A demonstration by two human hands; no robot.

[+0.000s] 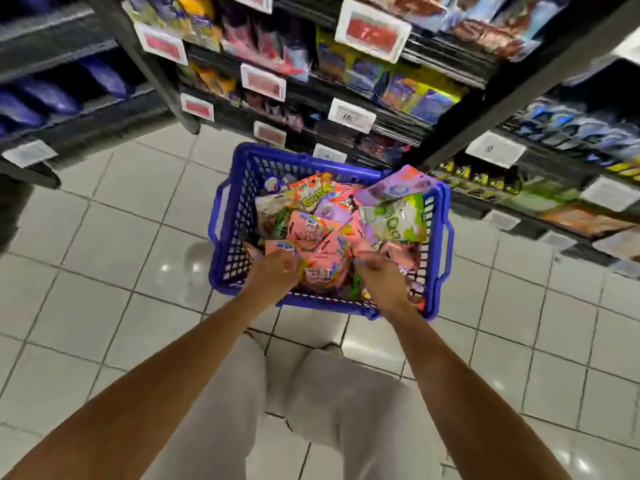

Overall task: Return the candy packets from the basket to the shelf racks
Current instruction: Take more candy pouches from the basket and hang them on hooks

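1. A blue plastic basket (239, 216) sits on the pale tiled floor (104, 237), right in front of the person's legs in light trousers (332, 410).
2. It is heaped with candy packets (322, 223): mostly pink ones in the middle, a green one (398, 220) and a purple one (398, 187) towards the right wall.
3. Both bare arms reach down into the near end of the basket.
4. The left hand (273, 268) is down among the pink packets at the near left, fingers curled over a pink packet (322, 268) that lies between the two hands; it seems to grip it.
5. The right hand (377, 270) is just beside it on the near right, fingers bent into the pile on another pink packet (360, 242); how firm that hold is I cannot tell.
6. Beyond the basket stand dark shelf racks (408, 123) full of bright packets, with white price tags (351, 114) on their edges. The racks are blurred.
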